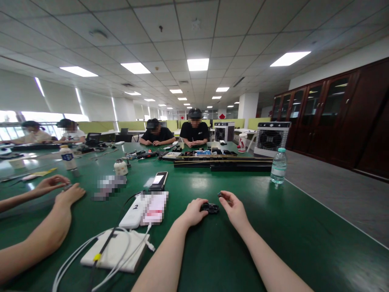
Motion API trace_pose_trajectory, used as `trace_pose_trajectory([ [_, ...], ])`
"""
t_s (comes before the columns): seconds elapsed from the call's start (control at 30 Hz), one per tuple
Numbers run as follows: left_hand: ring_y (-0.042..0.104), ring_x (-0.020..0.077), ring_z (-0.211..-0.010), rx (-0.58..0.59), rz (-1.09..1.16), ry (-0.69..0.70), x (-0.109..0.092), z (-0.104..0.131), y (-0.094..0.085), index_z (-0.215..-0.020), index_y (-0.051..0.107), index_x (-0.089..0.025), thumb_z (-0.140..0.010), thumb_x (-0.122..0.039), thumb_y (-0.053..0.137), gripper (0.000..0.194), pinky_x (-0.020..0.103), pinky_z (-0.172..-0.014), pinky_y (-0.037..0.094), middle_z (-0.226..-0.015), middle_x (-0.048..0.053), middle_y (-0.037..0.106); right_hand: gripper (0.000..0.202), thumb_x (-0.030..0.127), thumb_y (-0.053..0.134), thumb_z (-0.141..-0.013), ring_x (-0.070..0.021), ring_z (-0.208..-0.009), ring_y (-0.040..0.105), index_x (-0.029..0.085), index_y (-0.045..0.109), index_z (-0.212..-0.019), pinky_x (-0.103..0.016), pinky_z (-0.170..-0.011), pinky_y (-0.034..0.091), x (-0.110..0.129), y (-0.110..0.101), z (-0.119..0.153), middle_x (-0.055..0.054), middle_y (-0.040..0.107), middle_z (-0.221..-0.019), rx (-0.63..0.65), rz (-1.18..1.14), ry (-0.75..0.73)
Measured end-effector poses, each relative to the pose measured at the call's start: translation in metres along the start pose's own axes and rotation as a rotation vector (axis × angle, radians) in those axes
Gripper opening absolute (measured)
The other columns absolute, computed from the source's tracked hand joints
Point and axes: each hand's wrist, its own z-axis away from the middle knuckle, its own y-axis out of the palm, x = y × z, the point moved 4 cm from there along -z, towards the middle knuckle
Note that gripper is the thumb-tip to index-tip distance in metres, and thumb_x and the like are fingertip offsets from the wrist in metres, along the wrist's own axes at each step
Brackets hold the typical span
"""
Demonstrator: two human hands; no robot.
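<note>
My left hand (195, 211) is closed on the near left end of a small black plastic part (212, 208), which rests at the green tabletop. The part looks like a housing with an uneven, detailed top; its exact kind is too small to tell. Just to the right, my right hand (232, 206) pinches a tiny dark piece (219, 194) between thumb and fingertips, slightly above the black part and apart from it. What the tiny piece is cannot be made out.
Left of my arms lie a white power bank (131, 217), a black phone (158, 181), a white pouch (117, 253) and white cables. A water bottle (278, 166) stands at right. Long black rails (241, 165) lie ahead. A co-worker's hands (68, 192) work at left.
</note>
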Motion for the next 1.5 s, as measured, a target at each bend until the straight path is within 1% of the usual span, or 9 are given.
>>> trace_pose_trajectory([
  [0.1, 0.055, 0.0263, -0.114, -0.003, -0.006, 0.003, 0.0, 0.0, 0.0, -0.123, 0.058, -0.018, -0.078, -0.022, 0.061, 0.046, 0.037, -0.101, 0.041, -0.124, 0.009, 0.061, 0.03, 0.04, 0.06, -0.077, -0.0253, -0.098, 0.063, 0.021, 0.067, -0.099, -0.044, -0.091, 0.048, 0.005, 0.005, 0.004, -0.009, 0.07, -0.101, 0.064, 0.211, -0.108],
  [0.27, 0.057, 0.0259, -0.111, -0.011, -0.012, 0.021, 0.001, -0.001, 0.002, -0.122, 0.059, -0.021, -0.078, -0.024, 0.062, 0.044, 0.036, -0.099, 0.043, -0.12, 0.008, 0.063, 0.023, 0.028, 0.054, -0.082, -0.0235, -0.105, 0.059, 0.022, 0.067, -0.099, -0.041, -0.097, 0.044, 0.005, 0.013, 0.009, -0.008, 0.069, -0.105, 0.22, 0.444, -0.233],
  [0.37, 0.057, 0.0257, -0.111, -0.017, -0.011, 0.02, 0.001, -0.001, 0.002, -0.12, 0.06, -0.02, -0.078, -0.024, 0.06, 0.042, 0.036, -0.099, 0.043, -0.12, 0.008, 0.063, 0.019, 0.023, 0.055, -0.081, -0.0235, -0.103, 0.059, 0.023, 0.068, -0.095, -0.04, -0.095, 0.044, -0.001, 0.017, 0.012, -0.006, 0.068, -0.107, 0.355, 0.618, -0.23],
  [0.53, 0.057, 0.0247, -0.11, -0.013, -0.029, 0.014, -0.001, 0.0, 0.001, -0.119, 0.06, -0.022, -0.079, -0.025, 0.059, 0.04, 0.035, -0.098, 0.043, -0.119, 0.007, 0.064, 0.02, 0.023, 0.056, -0.082, -0.0237, -0.106, 0.058, 0.025, 0.067, -0.098, -0.039, -0.095, 0.042, -0.008, 0.019, 0.014, -0.005, 0.066, -0.113, 0.442, 0.767, -0.168],
  [0.73, 0.056, 0.0251, -0.112, -0.01, -0.014, 0.02, -0.001, -0.001, 0.002, -0.12, 0.059, -0.021, -0.079, -0.024, 0.058, 0.041, 0.036, -0.1, 0.042, -0.122, 0.008, 0.062, 0.022, 0.023, 0.056, -0.08, -0.0231, -0.105, 0.059, 0.025, 0.067, -0.099, -0.039, -0.095, 0.043, -0.007, 0.018, 0.015, -0.005, 0.066, -0.112, 0.436, 0.699, -0.128],
  [0.97, 0.054, 0.0238, -0.116, 0.004, 0.041, 0.015, 0.001, 0.0, 0.001, -0.123, 0.057, -0.02, -0.079, -0.019, 0.055, 0.044, 0.034, -0.103, 0.04, -0.126, 0.008, 0.059, 0.03, 0.02, 0.057, -0.075, -0.024, -0.105, 0.06, 0.024, 0.066, -0.104, -0.04, -0.096, 0.043, -0.01, 0.011, 0.014, -0.005, 0.069, -0.109, 0.358, 0.56, -0.055],
  [1.2, 0.049, 0.0248, -0.125, -0.004, 0.138, -0.029, 0.01, 0.0, 0.0, -0.131, 0.05, -0.014, -0.075, -0.018, 0.061, 0.058, 0.034, -0.108, 0.036, -0.133, 0.012, 0.055, 0.03, 0.02, 0.056, -0.076, -0.0234, -0.104, 0.061, 0.022, 0.065, -0.105, -0.039, -0.094, 0.044, -0.015, 0.009, 0.012, -0.006, 0.069, -0.108, 0.347, 0.553, -0.029],
  [1.37, 0.051, 0.0276, -0.12, 0.002, 0.063, -0.045, 0.008, -0.001, 0.002, -0.13, 0.052, -0.013, -0.077, -0.025, 0.062, 0.056, 0.036, -0.105, 0.038, -0.128, 0.013, 0.058, 0.03, 0.018, 0.056, -0.076, -0.0226, -0.104, 0.061, 0.022, 0.065, -0.104, -0.039, -0.094, 0.044, -0.016, 0.008, 0.012, -0.006, 0.069, -0.107, 0.346, 0.556, -0.028],
  [1.5, 0.055, 0.0271, -0.112, -0.002, -0.01, -0.026, 0.004, 0.0, 0.001, -0.122, 0.058, -0.017, -0.078, -0.027, 0.062, 0.046, 0.037, -0.1, 0.041, -0.12, 0.011, 0.063, 0.03, 0.018, 0.056, -0.076, -0.0221, -0.102, 0.062, 0.023, 0.065, -0.104, -0.039, -0.094, 0.045, -0.016, 0.008, 0.012, -0.005, 0.07, -0.106, 0.331, 0.532, -0.023],
])
